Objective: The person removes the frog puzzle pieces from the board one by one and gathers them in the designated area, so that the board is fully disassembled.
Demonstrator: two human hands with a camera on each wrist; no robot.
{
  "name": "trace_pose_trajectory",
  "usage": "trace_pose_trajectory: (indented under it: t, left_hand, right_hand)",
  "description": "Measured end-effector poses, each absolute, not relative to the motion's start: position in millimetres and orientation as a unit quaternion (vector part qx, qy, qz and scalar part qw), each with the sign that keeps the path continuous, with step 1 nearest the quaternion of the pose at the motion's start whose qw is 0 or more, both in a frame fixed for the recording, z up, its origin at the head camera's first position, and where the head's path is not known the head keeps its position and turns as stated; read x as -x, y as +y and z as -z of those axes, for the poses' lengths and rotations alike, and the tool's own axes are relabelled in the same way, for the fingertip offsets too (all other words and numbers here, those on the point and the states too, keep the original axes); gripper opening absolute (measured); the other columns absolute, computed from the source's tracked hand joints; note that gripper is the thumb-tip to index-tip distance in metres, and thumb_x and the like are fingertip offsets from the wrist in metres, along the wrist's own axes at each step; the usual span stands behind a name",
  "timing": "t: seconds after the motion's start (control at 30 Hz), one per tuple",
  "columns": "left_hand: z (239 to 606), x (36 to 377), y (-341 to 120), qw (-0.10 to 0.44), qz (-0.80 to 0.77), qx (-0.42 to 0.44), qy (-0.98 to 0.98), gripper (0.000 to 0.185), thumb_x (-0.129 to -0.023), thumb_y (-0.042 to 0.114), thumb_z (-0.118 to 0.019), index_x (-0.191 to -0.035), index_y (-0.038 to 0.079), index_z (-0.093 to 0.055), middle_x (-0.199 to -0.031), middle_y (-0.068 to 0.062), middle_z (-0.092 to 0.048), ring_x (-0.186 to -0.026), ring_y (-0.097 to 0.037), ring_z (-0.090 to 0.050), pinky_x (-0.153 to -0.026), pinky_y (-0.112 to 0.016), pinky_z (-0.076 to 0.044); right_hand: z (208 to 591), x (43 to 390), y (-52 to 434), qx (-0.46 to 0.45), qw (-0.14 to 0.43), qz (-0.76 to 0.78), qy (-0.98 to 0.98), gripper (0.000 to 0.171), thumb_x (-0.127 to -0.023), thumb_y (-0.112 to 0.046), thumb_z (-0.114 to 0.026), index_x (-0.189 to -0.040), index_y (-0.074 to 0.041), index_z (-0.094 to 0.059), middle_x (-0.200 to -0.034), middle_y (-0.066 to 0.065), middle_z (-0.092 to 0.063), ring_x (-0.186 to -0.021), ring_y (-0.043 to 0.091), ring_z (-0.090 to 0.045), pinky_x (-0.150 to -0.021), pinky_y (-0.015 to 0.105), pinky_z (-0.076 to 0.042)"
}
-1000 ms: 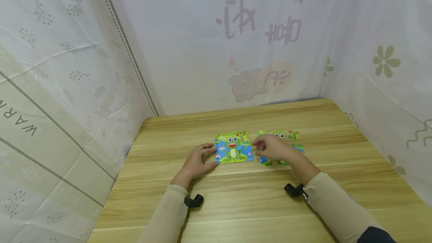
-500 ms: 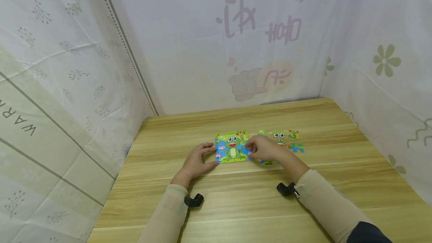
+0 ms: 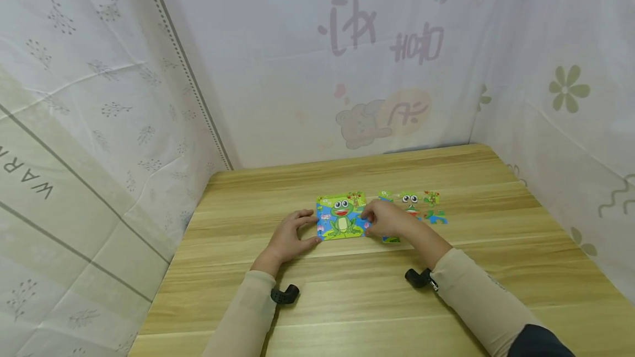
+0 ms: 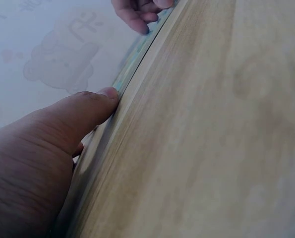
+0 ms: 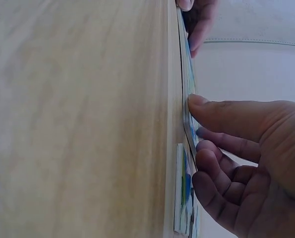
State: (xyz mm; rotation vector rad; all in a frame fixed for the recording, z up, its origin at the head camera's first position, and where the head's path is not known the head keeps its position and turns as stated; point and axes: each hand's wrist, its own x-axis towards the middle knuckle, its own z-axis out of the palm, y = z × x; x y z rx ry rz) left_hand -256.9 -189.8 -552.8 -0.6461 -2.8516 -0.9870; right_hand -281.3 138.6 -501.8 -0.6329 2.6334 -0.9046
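Observation:
A square frog picture board (image 3: 342, 226) lies flat on the wooden table, its picture whole. At its left side my left hand (image 3: 289, 238) holds the edge, thumb at the near corner and fingers farther up. My right hand (image 3: 388, 219) grips the right edge; in the right wrist view its thumb (image 5: 221, 116) is on the near corner and the other fingers curl beside it. Just right of the board lie jigsaw pieces (image 3: 434, 217) of a matching frog picture, with gaps between them. My right hand and wrist hide part of these pieces.
The wooden table (image 3: 347, 313) stands against pale printed curtains (image 3: 307, 70) at the back and both sides. A black wrist camera (image 3: 285, 295) sits on the left sleeve, another black wrist camera (image 3: 419, 277) on the right one.
My right hand has moved left from over the loose jigsaw pieces to the right edge of the frog picture board, uncovering several pieces. My left hand has stayed in place.

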Motion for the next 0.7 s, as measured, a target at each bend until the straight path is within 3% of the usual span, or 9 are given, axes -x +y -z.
trace_pose_trajectory:
  t: [0.23,0.7]
  left_hand:
    - [551.9,257.2,-190.1,0.022,0.323,0.21,-0.922,0.056,-0.089,0.046,-0.083,-0.138,0.025,-0.068,-0.156,0.006,-0.049,-0.148,-0.026,-0.041,-0.119,-0.054,-0.037]
    - [552.8,258.4,-190.1,0.023,0.314,0.211,-0.925,0.056,-0.089,0.048,-0.082,-0.139,0.026,-0.068,-0.156,0.005,-0.049,-0.148,-0.026,-0.04,-0.12,-0.053,-0.036]
  right_hand:
    - [502.2,282.8,137.8,0.207,0.151,0.32,0.912,0.048,-0.084,-0.015,-0.088,-0.127,-0.004,-0.07,-0.095,0.001,-0.062,-0.084,0.018,-0.057,-0.073,0.032,-0.052]
    - [501.0,284.4,137.8,0.188,0.167,0.338,0.907,0.041,-0.081,-0.014,-0.091,-0.116,-0.008,-0.07,-0.098,0.005,-0.061,-0.086,0.021,-0.057,-0.073,0.034,-0.052]
